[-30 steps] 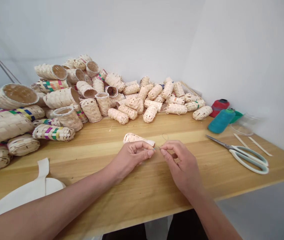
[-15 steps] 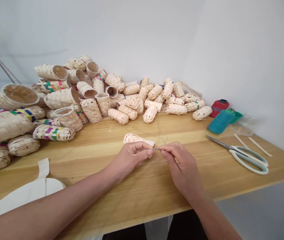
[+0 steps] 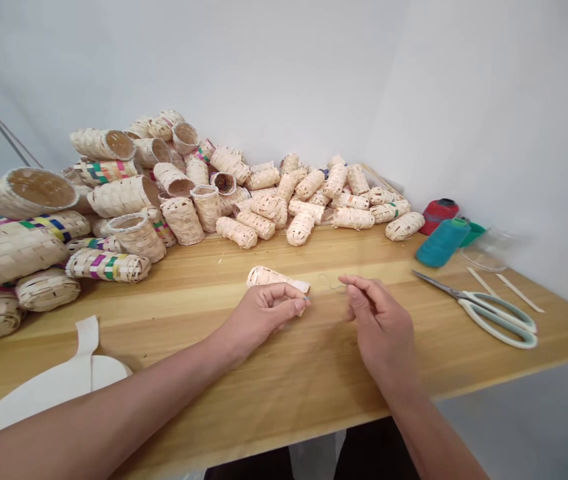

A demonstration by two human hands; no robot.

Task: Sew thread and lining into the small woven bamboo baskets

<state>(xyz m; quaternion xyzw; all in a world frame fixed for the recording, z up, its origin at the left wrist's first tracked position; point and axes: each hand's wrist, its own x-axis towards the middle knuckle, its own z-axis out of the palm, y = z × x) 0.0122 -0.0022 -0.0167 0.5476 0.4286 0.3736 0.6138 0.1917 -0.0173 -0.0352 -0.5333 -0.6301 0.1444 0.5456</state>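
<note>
My left hand [image 3: 270, 310] is over the middle of the table, thumb and forefinger pinched together on something tiny and bluish that I cannot make out. A thin, dark thread [image 3: 333, 285] curls in a loose loop from the fingertips of my right hand [image 3: 381, 317], which pinches it. A gap separates the two hands. Just behind my left hand a small woven cylinder [image 3: 269, 276] of pale strips lies on its side, its near end partly covered by my fingers.
Woven cylinders [image 3: 184, 220] pile up along the wall, from the left to the middle. On the right lie scissors [image 3: 497, 317], a teal thread cone [image 3: 443, 243], a red cone [image 3: 438, 213] and two pale strips [image 3: 520, 293]. A white roll of strip [image 3: 49, 393] is at the lower left.
My right hand has moved away from my left hand, to the right, taking the thread along. My left hand has stayed in place.
</note>
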